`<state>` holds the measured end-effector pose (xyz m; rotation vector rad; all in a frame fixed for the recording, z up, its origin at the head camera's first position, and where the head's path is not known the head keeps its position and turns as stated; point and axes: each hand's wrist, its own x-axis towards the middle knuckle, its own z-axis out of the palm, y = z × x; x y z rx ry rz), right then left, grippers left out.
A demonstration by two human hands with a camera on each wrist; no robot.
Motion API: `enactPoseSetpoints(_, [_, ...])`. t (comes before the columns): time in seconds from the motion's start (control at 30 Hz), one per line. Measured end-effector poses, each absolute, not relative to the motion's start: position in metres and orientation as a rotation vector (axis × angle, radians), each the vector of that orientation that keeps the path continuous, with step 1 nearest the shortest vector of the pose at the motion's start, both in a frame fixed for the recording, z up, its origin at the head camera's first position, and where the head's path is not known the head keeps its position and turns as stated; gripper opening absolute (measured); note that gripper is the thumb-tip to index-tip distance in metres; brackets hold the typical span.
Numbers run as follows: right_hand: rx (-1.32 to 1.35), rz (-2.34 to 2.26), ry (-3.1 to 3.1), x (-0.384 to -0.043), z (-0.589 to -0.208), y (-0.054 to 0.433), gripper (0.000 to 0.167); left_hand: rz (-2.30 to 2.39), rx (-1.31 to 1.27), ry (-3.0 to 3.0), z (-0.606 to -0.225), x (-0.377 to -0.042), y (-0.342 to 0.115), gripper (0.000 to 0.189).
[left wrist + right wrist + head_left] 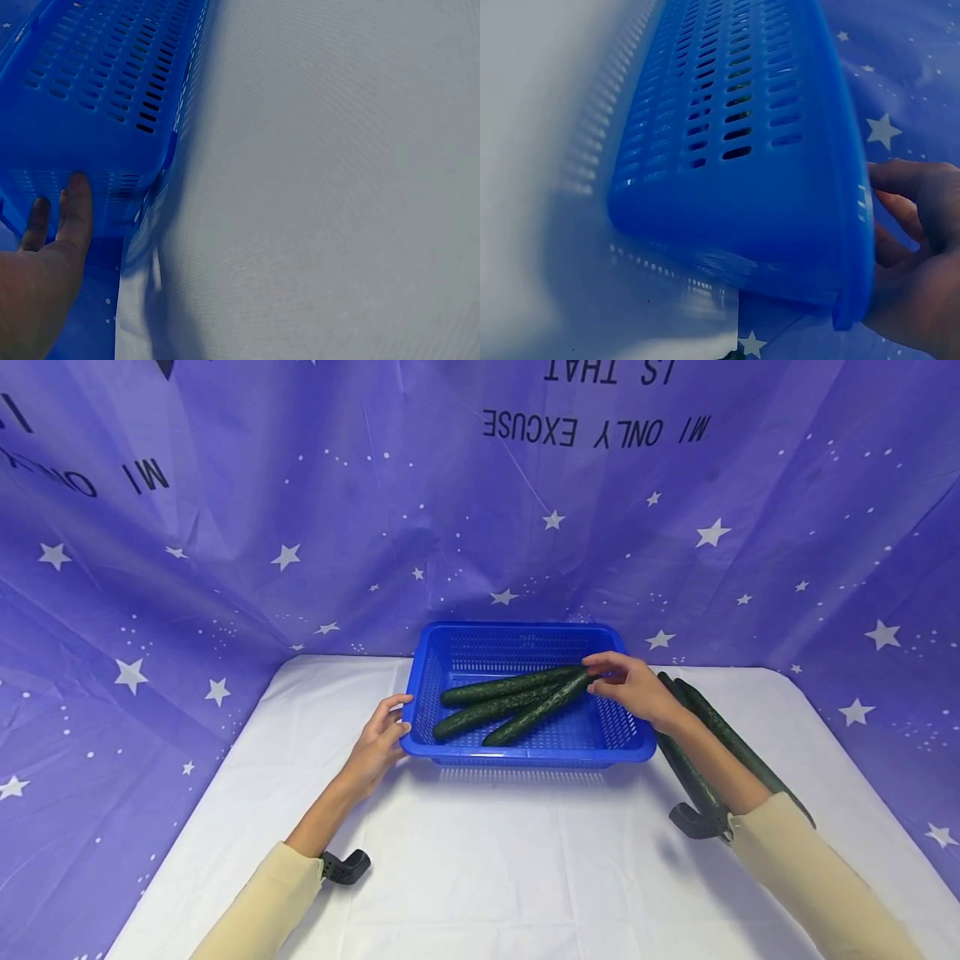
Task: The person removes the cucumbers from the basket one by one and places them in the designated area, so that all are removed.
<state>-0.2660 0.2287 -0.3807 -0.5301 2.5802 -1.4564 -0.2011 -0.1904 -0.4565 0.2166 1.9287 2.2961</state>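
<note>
A blue plastic basket point(525, 754) with slotted walls stands on the table. Three dark green cucumbers lie inside it, fanned out with their far ends together at the right. At that end my right hand point(633, 689) reaches over the rim and pinches the tip of the nearest cucumber point(536, 710) between thumb and fingers. My left hand point(375, 747) holds the basket's left rim, with fingers point(77, 210) against the end wall in the left wrist view. In the right wrist view the basket's wall point(727, 202) partly hides the right fingers.
Two more cucumbers point(738, 747) lie on the table right of the basket, partly under my right forearm. A white cloth point(480, 868) covers the table. Purple star-printed fabric point(420, 527) hangs behind it and along the sides. Each wrist carries a black mount point(347, 867).
</note>
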Motion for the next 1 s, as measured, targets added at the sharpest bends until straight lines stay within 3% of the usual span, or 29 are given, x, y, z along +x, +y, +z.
enactPoseSetpoints(0.53, [-0.863,-1.197,2.487,-0.288,-0.395,0.206,0.045,2.295,0.199,1.935,-0.456,-0.201,-0.19,0.052])
enactPoseSetpoints(1.0, [-0.974,-0.779,2.722,-0.294,-0.403,0.193,0.041,2.3,0.209,1.92,-0.457,-0.202,-0.19,0.052])
